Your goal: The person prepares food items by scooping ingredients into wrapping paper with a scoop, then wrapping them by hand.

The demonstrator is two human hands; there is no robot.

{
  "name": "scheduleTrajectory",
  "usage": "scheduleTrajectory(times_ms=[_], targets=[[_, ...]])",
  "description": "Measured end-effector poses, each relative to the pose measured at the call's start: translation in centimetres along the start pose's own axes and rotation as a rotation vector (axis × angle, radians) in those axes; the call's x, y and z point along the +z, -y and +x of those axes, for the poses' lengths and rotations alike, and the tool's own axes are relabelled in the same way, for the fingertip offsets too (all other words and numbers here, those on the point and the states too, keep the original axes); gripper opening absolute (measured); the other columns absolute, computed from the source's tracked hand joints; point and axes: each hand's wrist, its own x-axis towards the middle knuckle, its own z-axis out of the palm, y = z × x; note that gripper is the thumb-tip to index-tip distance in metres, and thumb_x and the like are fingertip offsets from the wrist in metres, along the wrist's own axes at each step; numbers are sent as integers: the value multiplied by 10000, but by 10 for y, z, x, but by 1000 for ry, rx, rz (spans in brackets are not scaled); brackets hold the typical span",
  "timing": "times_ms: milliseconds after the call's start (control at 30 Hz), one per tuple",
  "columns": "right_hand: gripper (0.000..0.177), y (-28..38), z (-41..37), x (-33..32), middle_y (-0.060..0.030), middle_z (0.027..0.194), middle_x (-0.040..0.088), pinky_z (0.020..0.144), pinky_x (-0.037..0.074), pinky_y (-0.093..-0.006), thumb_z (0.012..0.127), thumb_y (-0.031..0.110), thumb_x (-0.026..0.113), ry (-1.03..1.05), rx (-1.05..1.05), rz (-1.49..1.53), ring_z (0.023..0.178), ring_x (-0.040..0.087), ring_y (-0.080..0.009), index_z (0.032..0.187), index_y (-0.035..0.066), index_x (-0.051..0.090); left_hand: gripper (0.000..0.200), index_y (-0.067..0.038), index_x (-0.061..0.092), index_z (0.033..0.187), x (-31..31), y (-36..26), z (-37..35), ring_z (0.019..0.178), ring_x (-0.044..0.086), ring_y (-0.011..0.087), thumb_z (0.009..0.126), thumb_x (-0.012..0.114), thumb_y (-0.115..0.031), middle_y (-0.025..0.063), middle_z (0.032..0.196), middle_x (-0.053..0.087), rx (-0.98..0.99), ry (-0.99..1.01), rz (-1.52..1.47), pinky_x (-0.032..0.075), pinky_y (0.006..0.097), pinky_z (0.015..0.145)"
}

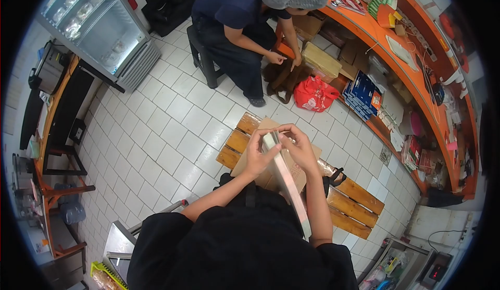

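Observation:
In the head view a long, flat pale bundle with a pinkish edge (287, 179) stands nearly edge-on in front of my chest. It looks like stacked sheets or folded card; its exact kind I cannot make out. My left hand (259, 153) grips its far end from the left, thumb pressed along the side. From the right, my right hand (296, 145) closes round the same end, fingers curled over the top. Its near end reaches toward my right forearm. Beneath my hands, a brown cardboard piece (312, 157) lies on a slatted wooden bench (350, 206).
Ahead, a person in a hairnet (234, 34) sits on a dark stool (200, 55), hands near a brown bag. A red bag (315, 93) lies on the tiled floor (174, 113). A curved orange counter (383, 37) runs along the right; a glass-door fridge (99, 24) stands at left.

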Motion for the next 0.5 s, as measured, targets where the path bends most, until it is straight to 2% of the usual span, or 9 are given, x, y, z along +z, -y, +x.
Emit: scheduleTrajectory(times_ms=[67, 133, 167, 233, 367, 433, 500], targets=[[167, -2, -1, 0, -42, 914, 566, 638, 498, -242, 817, 86, 559, -25, 19, 33, 827, 544, -116, 969, 19, 539, 388, -22, 426, 1080, 0, -2, 0, 1009, 451, 151, 750, 627, -56, 95, 1068, 484, -1, 3, -25, 378, 295, 868], [159, -2, -2, 1, -34, 887, 562, 644, 481, -236, 832, 90, 538, -97, -81, -131, 819, 539, -111, 975, 24, 519, 399, -21, 435, 1085, -1, -2, 0, 1060, 438, 166, 743, 635, -63, 107, 1101, 491, -2, 15, -13, 327, 312, 918], [159, -5, -1, 0, -34, 887, 562, 644, 481, -236, 832, 90, 538, -96, -78, -131, 819, 539, -111, 975, 24, 519, 399, -21, 435, 1085, -1, -2, 1, 1060, 438, 166, 743, 635, -63, 107, 1101, 491, -4, 13, -13, 327, 312, 918], [174, -8, 4, 0, -34, 865, 556, 624, 459, -236, 834, 63, 505, -156, -209, -185, 811, 535, -112, 1008, 45, 512, 389, -3, 479, 1046, 0, -1, 2, 1012, 471, 154, 707, 663, -55, 87, 1051, 489, 43, -23, 15, 355, 285, 888], [203, 10, 1, 4, -63, 832, 551, 617, 439, -249, 817, 8, 460, -141, -71, -224, 779, 542, -140, 1000, 46, 540, 396, -1, 482, 1050, 1, 1, 2, 1008, 472, 152, 704, 666, -55, 84, 1051, 489, 46, -34, 5, 354, 281, 888], [244, 7, 3, 3, -99, 801, 546, 627, 429, -265, 790, -30, 433, -38, -283, -358, 740, 545, -178, 969, 39, 584, 396, 6, 481, 1057, 1, 2, 0, 996, 479, 154, 709, 660, -56, 82, 1040, 495, 49, -45, 24, 358, 281, 882], [246, 9, 3, 6, -110, 798, 547, 637, 426, -264, 789, -34, 427, -44, -253, -332, 729, 544, -189, 951, 34, 599, 388, 12, 481, 1057, 0, 4, -1, 990, 483, 155, 716, 653, -56, 84, 1033, 500, 45, -50, 67, 361, 281, 877]])
